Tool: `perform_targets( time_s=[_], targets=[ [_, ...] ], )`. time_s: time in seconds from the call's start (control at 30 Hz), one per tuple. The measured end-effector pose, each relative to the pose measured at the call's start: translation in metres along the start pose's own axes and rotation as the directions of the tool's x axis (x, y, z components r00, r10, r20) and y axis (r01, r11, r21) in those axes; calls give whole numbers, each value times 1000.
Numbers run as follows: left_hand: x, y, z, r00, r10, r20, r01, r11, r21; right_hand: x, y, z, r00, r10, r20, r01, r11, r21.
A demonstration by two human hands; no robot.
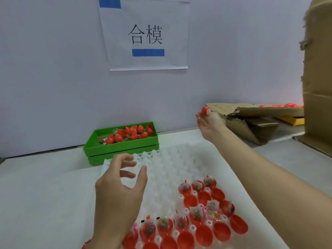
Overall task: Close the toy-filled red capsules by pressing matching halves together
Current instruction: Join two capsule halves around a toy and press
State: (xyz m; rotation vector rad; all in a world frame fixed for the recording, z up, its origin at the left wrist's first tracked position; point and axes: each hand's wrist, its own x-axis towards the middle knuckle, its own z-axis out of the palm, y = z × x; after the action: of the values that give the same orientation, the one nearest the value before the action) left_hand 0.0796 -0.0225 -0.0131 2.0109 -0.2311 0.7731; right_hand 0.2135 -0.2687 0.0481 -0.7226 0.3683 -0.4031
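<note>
Head camera, looking forward and down over a white table (pixel 45 186). The right hand (pixel 210 121) is stretched forward and up to the right, palm facing left, pinching a closed red capsule (pixel 204 110) at its fingertips; only the rounded end shows, so its long axis cannot be told. The capsule sits just at the edge of a flattened cardboard box (pixel 251 121), and more red capsules (pixel 282 105) lie on the cardboard beyond. The left hand (pixel 118 187) hovers over a white moulded tray (pixel 170 162), fingers loosely curled and spread, thumb apart, holding nothing. In the tray's near right part, open red capsule halves (pixel 203 197) stand upright with their mouths facing up; some are empty, and about 9 hold small bagged toys (pixel 196 212). The left forearm hides part of the nearest rows, so an exact total cannot be told. Behind the tray is 1 green bin (pixel 100 144) holding roughly 10 loose red halves (pixel 133 132), lying at mixed angles. A tall cardboard box (pixel 318 69) stands at the right edge. On the wall hangs 1 paper sign (pixel 145 35) with 2 blue tape strips.
</note>
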Motion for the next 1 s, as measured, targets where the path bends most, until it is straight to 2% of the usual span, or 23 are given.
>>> perform_targets(
  time_s=[0.33,0.37,0.47,0.53,0.63,0.73,0.83,0.9,1.0],
  targets=[
    [6,-5,3,981,139,-132,-137,990,27,82,-33,25,955,-28,-295,76,985,153],
    [6,-4,3,979,150,-138,-147,989,31,86,-35,24,959,-27,-283,77,983,169],
    [8,-3,2,980,153,-125,-149,988,38,81,-31,18,997,-10,-82,13,999,42],
    [8,-3,3,983,139,-121,-135,990,42,73,-21,15,997,22,-68,-29,995,-93],
    [9,-3,3,988,121,-92,-113,990,87,61,-5,8,999,-48,-15,40,942,-333],
    [9,-9,1,998,50,30,-52,993,104,38,9,-6,980,-27,197,139,804,-578],
    [11,-16,-1,987,-59,148,42,993,110,15,15,-26,896,66,438,312,606,-731],
    [15,-22,-5,977,-122,175,105,989,102,4,18,-43,868,64,493,400,497,-770],
    [23,-32,-18,967,-219,133,216,976,37,-9,18,-69,873,-10,488,436,463,-771]
  ],
)
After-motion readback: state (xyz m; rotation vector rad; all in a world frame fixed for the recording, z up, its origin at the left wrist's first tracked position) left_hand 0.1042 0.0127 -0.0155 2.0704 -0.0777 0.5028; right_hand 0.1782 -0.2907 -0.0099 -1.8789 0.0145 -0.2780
